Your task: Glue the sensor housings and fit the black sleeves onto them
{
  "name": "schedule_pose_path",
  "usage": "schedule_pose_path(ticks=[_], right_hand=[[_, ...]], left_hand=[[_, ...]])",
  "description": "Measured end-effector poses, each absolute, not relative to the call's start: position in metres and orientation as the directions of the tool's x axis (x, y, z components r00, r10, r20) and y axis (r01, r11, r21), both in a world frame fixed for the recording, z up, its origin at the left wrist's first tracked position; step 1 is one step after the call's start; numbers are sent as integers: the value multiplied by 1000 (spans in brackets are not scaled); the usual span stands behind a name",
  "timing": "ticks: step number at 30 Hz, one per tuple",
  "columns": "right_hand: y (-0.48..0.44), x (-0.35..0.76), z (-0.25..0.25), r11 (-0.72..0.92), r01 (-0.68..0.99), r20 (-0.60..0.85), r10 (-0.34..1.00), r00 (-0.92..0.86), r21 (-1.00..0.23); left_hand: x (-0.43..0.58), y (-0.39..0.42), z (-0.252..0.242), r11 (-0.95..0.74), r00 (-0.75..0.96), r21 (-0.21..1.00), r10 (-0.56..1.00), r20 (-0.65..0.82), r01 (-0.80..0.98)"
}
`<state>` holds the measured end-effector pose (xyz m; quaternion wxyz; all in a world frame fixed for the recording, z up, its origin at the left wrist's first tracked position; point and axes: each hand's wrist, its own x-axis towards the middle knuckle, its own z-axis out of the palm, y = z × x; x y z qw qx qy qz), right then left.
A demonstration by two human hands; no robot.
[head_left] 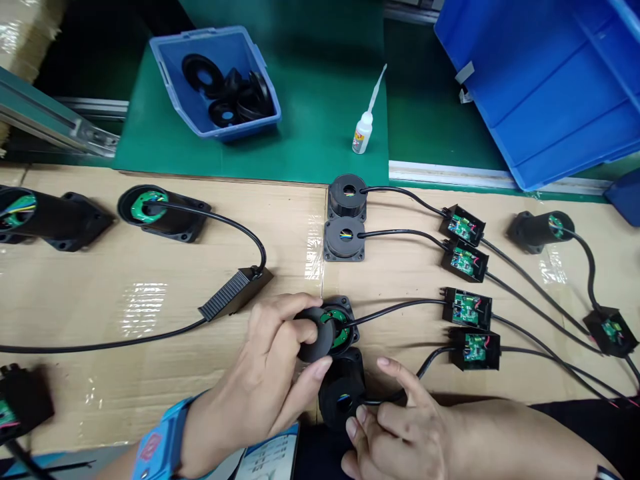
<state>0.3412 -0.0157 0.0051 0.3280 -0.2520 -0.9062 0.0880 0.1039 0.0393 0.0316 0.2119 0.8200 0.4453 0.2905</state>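
Observation:
My left hand (280, 363) pinches a black round cap (319, 341) between thumb and fingers, tilted beside an uncapped black housing (345, 309) with a green circuit board (341, 327) inside. A black cable (395, 311) runs from that housing. Just below stands another black housing (335, 398) with a cap on it, coloured wires showing through the hole. My right hand (400, 427) is at its lower right edge, the index finger stretched out and the other fingers bent. Nothing shows in its grip. Whether those fingertips touch the housing, I cannot tell.
Two capped housings (346, 238) stand farther back. Cables lead right to several open black boxes (469, 308) with circuit boards. Uncapped housings (173, 212) lie at left. Behind are a blue bin (175, 93) of black rings, a white dropper bottle (363, 130) and a large blue crate (545, 87).

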Motion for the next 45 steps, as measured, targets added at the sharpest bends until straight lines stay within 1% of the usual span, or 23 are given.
schedule_pose_path(ticks=[2, 5, 10, 13, 16, 19, 22, 25, 26, 29, 31, 35, 40, 42, 45], right_hand=[[-15, 340, 6, 852, 412, 544, 523, -656, -323], [-14, 340, 7, 858, 411, 563, 512, -648, -308], [-15, 341, 6, 859, 408, 571, 511, -642, -310], [-17, 340, 4, 857, 416, 566, 514, -645, -304], [-19, 338, 4, 838, 433, 551, 545, -632, -332], [-14, 341, 11, 846, 418, 550, 533, -643, -331], [0, 348, 27, 853, 404, 555, 522, -648, -331], [18, 353, 42, 818, 486, 518, 573, -635, -308], [23, 352, 45, 807, 512, 492, 586, -644, -292], [31, 347, 42, 804, 529, 427, 593, -682, -273], [30, 344, 37, 814, 513, 420, 580, -698, -272], [27, 342, 28, 813, 515, 423, 582, -695, -273], [28, 341, 24, 801, 494, 485, 599, -638, -340], [27, 339, 22, 801, 488, 497, 599, -628, -347], [27, 339, 20, 806, 487, 491, 591, -640, -335]], left_hand=[[101, 41, 40, -492, 481, 627, 853, 205, 604], [96, 44, 46, -461, 519, 669, 845, 130, 583], [96, 53, 51, -453, 569, 629, 822, 20, 632], [100, 60, 51, -505, 589, 587, 806, 60, 632], [101, 65, 49, -596, 631, 503, 766, 124, 626], [99, 63, 44, -680, 690, 425, 706, 159, 598], [96, 52, 40, -690, 700, 361, 702, 126, 627], [93, 42, 38, -695, 710, 290, 701, 70, 658], [92, 41, 38, -705, 718, 282, 692, 73, 651], [92, 43, 37, -737, 737, 291, 662, 135, 610], [94, 46, 37, -754, 742, 291, 647, 173, 589], [99, 49, 36, -734, 714, 311, 671, 199, 603], [99, 47, 30, -724, 684, 279, 689, 241, 631], [98, 48, 26, -721, 676, 307, 691, 255, 621], [97, 52, 21, -721, 676, 386, 685, 272, 575]])
